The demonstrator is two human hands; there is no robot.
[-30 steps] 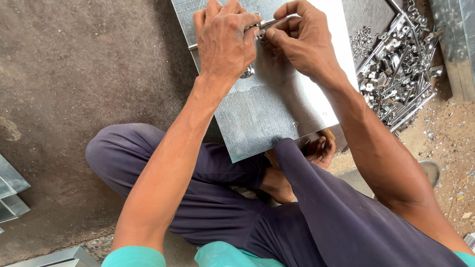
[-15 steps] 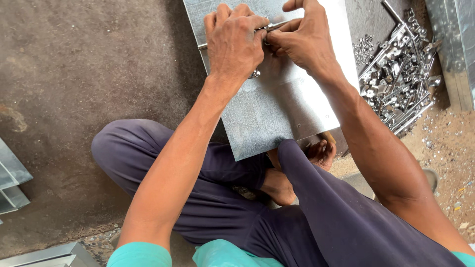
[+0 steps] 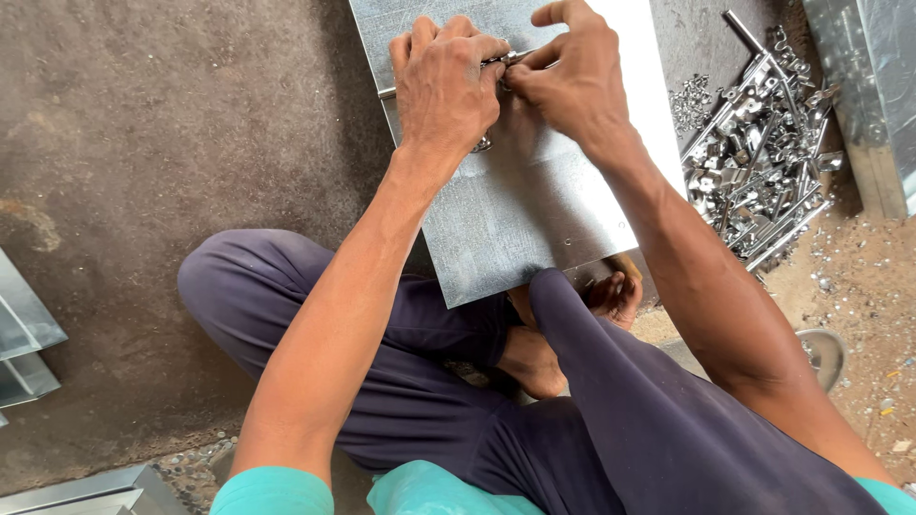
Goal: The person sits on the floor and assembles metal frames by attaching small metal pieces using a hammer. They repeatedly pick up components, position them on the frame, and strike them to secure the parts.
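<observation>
A galvanized sheet-metal panel (image 3: 520, 205) lies on the floor against my crossed legs. My left hand (image 3: 444, 81) is closed over a thin metal rod (image 3: 386, 92) that lies across the panel; a small metal fitting shows just under the palm. My right hand (image 3: 568, 72) pinches the rod's other end between thumb and fingers, index finger raised. Both hands touch at the panel's upper middle. What lies under the palms is hidden.
A heap of shiny metal rods and small brackets (image 3: 754, 153) lies on the floor at the right. A sheet-metal box (image 3: 873, 86) stands at the far right edge. More sheet-metal pieces (image 3: 24, 334) sit at the left edge and bottom left. Bare dark concrete floor spreads left.
Both hands stay together on the rod at the same spot on the panel. The view has shifted slightly, so hands and panel sit a little further right and lower in the picture.
</observation>
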